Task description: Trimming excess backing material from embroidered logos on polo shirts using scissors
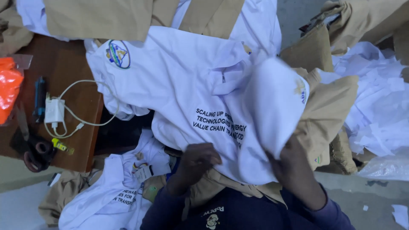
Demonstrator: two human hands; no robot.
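Note:
A white polo shirt (179, 81) with tan trim, black lettering on its front and a round badge near the top left lies spread over my lap. My left hand (194, 164) rests with curled fingers on the shirt's lower edge, by a tan hem. My right hand (294, 168) grips a folded-over part of the white shirt (275, 102) and holds it up, so this flap hides part of the lettering. A tan cloth piece (326, 115) lies just beside my right hand.
A brown wooden table (70, 68) at the left carries a white charger with cable (55, 111), scissors (34, 151) and an orange bag (8, 89). More white and tan shirts lie at the top, lower left (106, 191) and right (375, 98).

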